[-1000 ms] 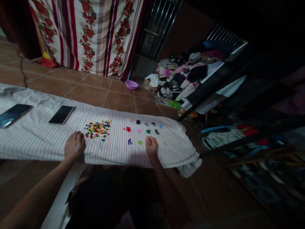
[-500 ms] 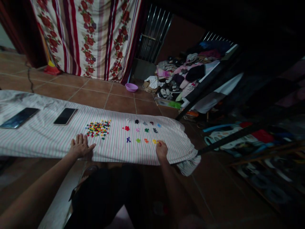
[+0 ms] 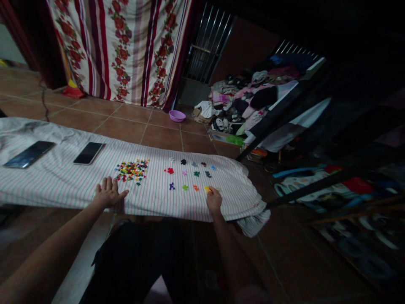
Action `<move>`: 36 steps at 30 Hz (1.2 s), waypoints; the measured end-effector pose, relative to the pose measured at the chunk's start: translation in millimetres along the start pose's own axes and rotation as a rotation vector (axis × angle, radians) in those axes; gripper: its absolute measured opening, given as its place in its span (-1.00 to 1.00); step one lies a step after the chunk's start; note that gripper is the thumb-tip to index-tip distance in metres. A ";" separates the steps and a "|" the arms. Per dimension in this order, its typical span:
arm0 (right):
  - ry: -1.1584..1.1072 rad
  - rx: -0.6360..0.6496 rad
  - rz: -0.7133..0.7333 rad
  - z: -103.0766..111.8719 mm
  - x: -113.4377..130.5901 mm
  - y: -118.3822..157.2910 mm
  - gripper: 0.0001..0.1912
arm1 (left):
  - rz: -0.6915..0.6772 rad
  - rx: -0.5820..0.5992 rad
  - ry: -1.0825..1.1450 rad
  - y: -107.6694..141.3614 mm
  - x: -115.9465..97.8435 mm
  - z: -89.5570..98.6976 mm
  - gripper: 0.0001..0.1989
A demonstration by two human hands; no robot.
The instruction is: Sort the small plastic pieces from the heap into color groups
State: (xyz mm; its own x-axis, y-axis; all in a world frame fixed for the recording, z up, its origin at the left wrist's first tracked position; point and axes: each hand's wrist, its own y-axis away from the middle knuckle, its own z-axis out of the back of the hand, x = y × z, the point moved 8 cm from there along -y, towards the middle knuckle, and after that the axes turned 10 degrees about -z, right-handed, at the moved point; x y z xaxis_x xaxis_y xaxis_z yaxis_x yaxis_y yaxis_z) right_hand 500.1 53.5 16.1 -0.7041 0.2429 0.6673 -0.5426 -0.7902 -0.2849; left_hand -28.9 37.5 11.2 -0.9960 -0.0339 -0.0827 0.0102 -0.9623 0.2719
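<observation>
My left hand [image 3: 109,193] lies flat, fingers spread, on the striped cloth [image 3: 152,202], just below a mixed heap of small coloured pieces [image 3: 131,169]. Over to the right, my right hand [image 3: 214,199] has its fingers pinched together at the small yellow pile [image 3: 206,188]; anything between the fingertips is too small to make out. Left of that pile, in the same row, are an orange pile [image 3: 195,188], a light green pile [image 3: 185,187] and a purple pile [image 3: 171,186]. Further rows hold a red pile [image 3: 170,171], a dark green pile [image 3: 196,174], a black pile [image 3: 183,161] and several others.
Two phone-like devices lie at the cloth's left: a large one [image 3: 30,154] and a smaller phone [image 3: 89,153]. A purple basin [image 3: 177,115] stands on the tiled floor beyond. Heaped clothes [image 3: 247,97] fill the back right, near a dark slanting bar [image 3: 294,193].
The view has shifted slightly, so the whole scene sits a little further right. My right hand stays at the yellow pile, its fingertips slightly nearer to it. My left hand keeps its place.
</observation>
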 end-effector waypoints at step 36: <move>0.028 -0.032 0.195 -11.4 22.8 2.7 -0.75 | 0.002 -0.032 -0.004 0.3 -2.0 3.3 -0.03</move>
State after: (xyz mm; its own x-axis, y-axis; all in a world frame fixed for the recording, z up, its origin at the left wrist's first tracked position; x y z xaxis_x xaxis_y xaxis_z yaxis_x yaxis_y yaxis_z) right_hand 477.4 63.2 22.7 -0.8096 0.1030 0.5779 -0.4088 -0.8054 -0.4291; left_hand -27.2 38.2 14.6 -0.9963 -0.0343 -0.0784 0.0145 -0.9704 0.2409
